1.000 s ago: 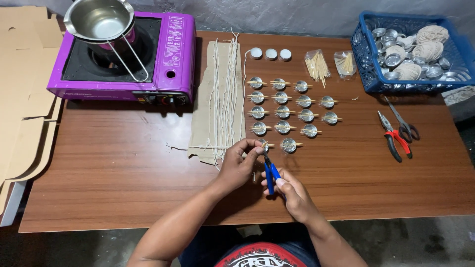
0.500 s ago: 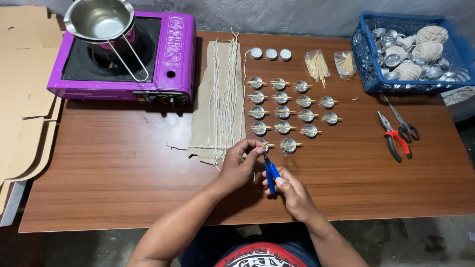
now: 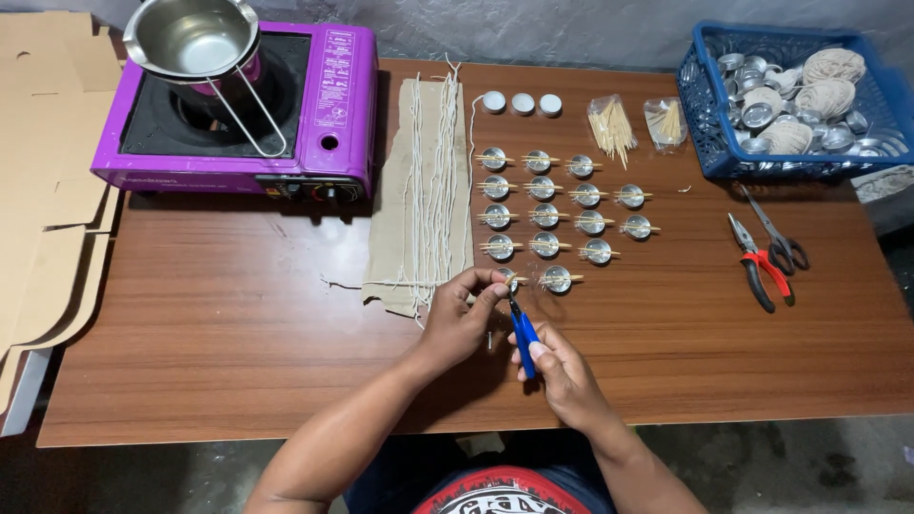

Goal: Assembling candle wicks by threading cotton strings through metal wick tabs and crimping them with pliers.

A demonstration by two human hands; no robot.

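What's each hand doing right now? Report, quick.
Left hand: fingers pinched on a small metal cup.
Right hand: closed around blue-handled snips.

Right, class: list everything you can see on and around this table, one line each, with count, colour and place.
Stove: one, purple, far left of table.
Pot: one, steel, on the stove.
Cardboard: flattened, tan, left edge.
Wicks: many, white, on a cardboard strip at centre.
Metal cups: about fifteen, silver, in rows right of the wicks.
White discs: three, above the rows.
Stick packets: two, clear.
Basket: one, blue, far right, holding cups and string balls.
Pliers: one, red-handled, right.
Scissors: one, beside the pliers.
Left hand: fingertips at the nearest cup.
Right hand: holding a blue tool.
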